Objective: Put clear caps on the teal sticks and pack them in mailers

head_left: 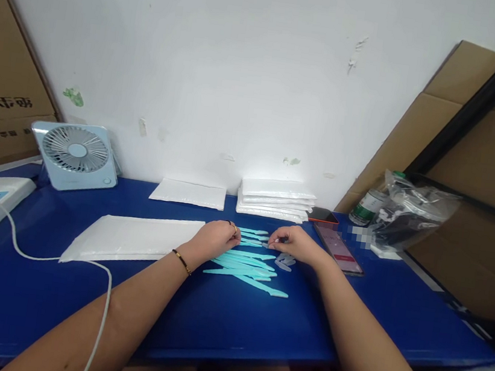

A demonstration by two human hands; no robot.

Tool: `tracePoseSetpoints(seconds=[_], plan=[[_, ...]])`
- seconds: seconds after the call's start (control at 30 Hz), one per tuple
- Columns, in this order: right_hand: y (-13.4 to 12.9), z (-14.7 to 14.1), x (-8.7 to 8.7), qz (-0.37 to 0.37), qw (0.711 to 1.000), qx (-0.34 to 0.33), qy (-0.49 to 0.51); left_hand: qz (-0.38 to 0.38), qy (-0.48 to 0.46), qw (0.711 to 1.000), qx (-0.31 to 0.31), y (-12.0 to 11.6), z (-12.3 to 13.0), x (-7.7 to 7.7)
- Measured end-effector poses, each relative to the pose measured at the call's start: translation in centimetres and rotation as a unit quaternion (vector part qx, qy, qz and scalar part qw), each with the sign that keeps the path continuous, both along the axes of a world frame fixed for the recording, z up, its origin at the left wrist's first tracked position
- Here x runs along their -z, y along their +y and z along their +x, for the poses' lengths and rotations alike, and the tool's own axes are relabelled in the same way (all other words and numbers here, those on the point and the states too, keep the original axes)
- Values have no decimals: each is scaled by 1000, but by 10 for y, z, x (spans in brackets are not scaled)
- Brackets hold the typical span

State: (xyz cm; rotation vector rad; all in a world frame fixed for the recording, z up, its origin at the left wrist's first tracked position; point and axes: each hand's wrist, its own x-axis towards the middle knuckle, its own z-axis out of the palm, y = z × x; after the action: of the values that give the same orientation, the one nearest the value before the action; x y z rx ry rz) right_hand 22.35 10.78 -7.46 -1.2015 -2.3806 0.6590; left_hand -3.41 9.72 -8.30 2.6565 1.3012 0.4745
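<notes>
Several turquoise eyebrow razors (pixel 244 264) lie in a loose, roughly parallel bunch on the blue table. My left hand (pixel 217 237) is closed around the handle ends of the upper razors, though its fingertips partly cover which one it grips. At the blade end of an upper razor, my right hand (pixel 290 241) pinches a small clear blade cap (pixel 266 245). Just below the right hand sits a little heap of clear blade caps (pixel 284 261). The lowest razors lie free of both hands, their blade ends pointing right.
White padded envelopes (pixel 131 237) lie left of my left hand, with a stack of them (pixel 275 200) by the wall. Right are a phone (pixel 339 251), a bottle (pixel 367 206) and a plastic bag (pixel 412 213). A fan (pixel 77 154) and white cable (pixel 106 294) are left.
</notes>
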Motion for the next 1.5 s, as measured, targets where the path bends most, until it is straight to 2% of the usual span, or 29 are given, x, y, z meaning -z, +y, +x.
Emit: tracePoseSetpoints(seconds=[0.17,0.3,0.43,0.57,0.67,0.83,0.93,1.2,1.5], plan=[[-1,-10,3,1,1000,-18,22,-3,-6,1000,8,0,6,1],[1,-20,5,25,999,-4,20,-3,-10,1000,-6,0,14,3],[-5,-9,-7,40,999,16,31,22,-50,998,-31,-1,11,-2],[-17,11,-25,-27,999,-12,-22,-42,-38,998,40,-2,3,-6],[-21,15,-29,-74,991,-32,-105,-66,-29,996,46,-2,0,-6],[-20,10,-25,-75,991,8,-113,-44,-11,999,28,0,0,-6],[-17,10,-21,-47,994,30,-93,-40,-8,999,34,0,-3,-6],[-8,4,-7,37,997,-2,-65,23,19,999,31,-2,0,-7],[-6,9,-5,46,997,5,-68,47,54,997,27,-1,-5,-9]])
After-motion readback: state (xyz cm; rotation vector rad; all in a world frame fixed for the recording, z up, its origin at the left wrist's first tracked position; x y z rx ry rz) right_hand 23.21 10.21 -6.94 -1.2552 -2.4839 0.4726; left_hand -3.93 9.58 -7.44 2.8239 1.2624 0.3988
